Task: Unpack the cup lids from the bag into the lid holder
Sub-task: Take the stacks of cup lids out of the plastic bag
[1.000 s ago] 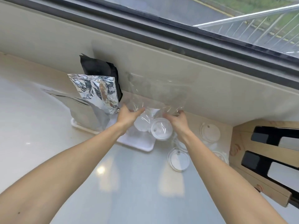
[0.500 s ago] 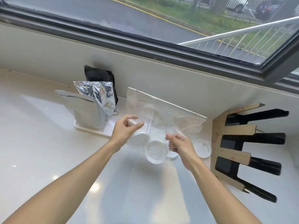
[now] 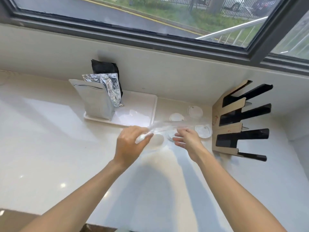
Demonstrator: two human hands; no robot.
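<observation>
Head view: left hand (image 3: 127,144) fingers curled, pinching the gathered end of the clear bag (image 3: 173,125), which stretches blurred to the right just above the counter (image 3: 50,139); can't tell if any lids remain inside. Right hand (image 3: 188,139) fingers spread and relaxed, gripping nothing, just below the bag's far end. Loose cup lids lie flat on the counter: one (image 3: 156,139) between the hands, one (image 3: 203,130) just right of the right hand, two more (image 3: 176,117) (image 3: 195,111) behind. Lid holder (image 3: 234,121), cardboard with black slots, stands at right against the wall; no lids visible in its slots. White tray (image 3: 138,104) at left holds upright foil pouches (image 3: 98,101) and a black pouch (image 3: 104,68).
</observation>
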